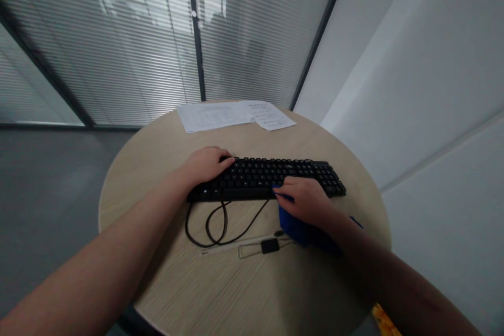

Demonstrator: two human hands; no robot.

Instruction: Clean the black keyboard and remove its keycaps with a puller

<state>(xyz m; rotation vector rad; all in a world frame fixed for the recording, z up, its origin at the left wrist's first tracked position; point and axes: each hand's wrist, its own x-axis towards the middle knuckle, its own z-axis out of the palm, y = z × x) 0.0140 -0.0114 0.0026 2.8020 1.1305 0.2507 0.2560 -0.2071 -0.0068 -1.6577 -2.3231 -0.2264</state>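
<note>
A black keyboard lies on the round wooden table. At its left end, my left hand grips the upper corner, thumb over the keys and the other fingers along the far edge. My right hand pinches a blue cloth at the lower right part of the keyboard. Part of this cloth hangs over the near edge onto the table, and my forearm hides some of it. The keyboard's black cable is looped on the wood in front.
Near the cable lie a thin pale stick with a dark tip and a black clip with wire handles. Printed papers rest at the table's far edge. Beyond stand a glass partition with blinds and a white wall.
</note>
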